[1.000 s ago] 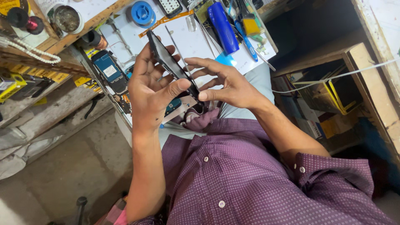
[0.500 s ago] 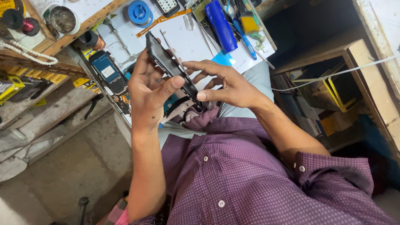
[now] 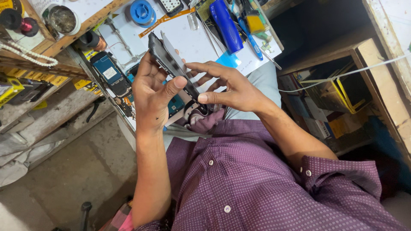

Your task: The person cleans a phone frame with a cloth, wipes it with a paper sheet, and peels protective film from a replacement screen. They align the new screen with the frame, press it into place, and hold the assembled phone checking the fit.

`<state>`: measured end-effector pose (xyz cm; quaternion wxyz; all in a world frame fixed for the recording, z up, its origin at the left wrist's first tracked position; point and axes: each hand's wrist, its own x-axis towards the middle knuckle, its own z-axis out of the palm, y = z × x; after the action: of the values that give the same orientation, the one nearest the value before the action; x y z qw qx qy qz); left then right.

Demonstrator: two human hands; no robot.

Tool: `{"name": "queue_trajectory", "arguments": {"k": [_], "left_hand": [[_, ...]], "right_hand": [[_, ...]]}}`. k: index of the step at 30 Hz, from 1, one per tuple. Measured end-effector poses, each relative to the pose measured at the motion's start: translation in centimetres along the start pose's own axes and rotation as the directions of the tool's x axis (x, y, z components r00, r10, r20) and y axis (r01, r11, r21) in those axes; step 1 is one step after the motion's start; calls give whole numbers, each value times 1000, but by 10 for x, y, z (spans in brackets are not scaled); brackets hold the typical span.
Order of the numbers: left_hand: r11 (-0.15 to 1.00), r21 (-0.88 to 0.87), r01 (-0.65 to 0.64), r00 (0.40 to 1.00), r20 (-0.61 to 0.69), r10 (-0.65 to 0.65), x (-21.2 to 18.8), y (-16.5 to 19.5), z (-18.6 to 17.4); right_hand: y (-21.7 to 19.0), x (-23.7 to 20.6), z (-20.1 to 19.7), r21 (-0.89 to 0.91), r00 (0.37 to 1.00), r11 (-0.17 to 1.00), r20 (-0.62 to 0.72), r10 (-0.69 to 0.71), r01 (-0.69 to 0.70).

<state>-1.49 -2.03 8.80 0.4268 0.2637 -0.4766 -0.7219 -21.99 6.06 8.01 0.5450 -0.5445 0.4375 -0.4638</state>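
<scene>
Head view, looking down over a purple dotted shirt point(image 3: 257, 188) onto a cluttered white table point(image 3: 192, 42). Scattered on it: blue tape reel point(image 3: 141, 11), fat blue-handled tool point(image 3: 225, 25), slimmer blue screwdriver point(image 3: 250, 38), yellow-and-black brush point(image 3: 253, 19), opened blue phone body point(image 3: 109, 73) near the left edge. Round metal tin point(image 3: 62, 19) on the wooden shelf beyond, contents dark and too small to tell; black knob with red part point(image 3: 17, 20) beside it. Open wooden compartment point(image 3: 338, 94) to the right, holding yellow boxes and papers. White cable point(image 3: 342, 75) strung across that compartment.

Dark phone frame point(image 3: 171, 64) raised above the table, tilted edge-on, partly hiding the parts beneath. Left hand point(image 3: 150, 92) wrapped around its lower part, thumb pressed on the near face, fingers behind. Right hand point(image 3: 231, 87) just beside, fingers narrowed to a pinch at the frame's lower end, fingertips touching it. Exact grip of the right fingertips hidden by the frame.
</scene>
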Motion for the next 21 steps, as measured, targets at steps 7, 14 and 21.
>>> {"name": "queue_trajectory", "arguments": {"k": [7, 14, 21], "left_hand": [[1000, -7, -8, 1000, -14, 8, 0, -1, -2], [1000, -18, -8, 1000, -6, 8, -1, -2, -5], [998, -58, -33, 999, 0, 33, 0, -1, -5]], "right_hand": [[1, 2, 1, 26, 1000, 1000, 9, 9, -10], [1, 1, 0, 17, 1000, 1000, 11, 8, -8], [6, -4, -1, 61, 999, 998, -42, -5, 8]]}}
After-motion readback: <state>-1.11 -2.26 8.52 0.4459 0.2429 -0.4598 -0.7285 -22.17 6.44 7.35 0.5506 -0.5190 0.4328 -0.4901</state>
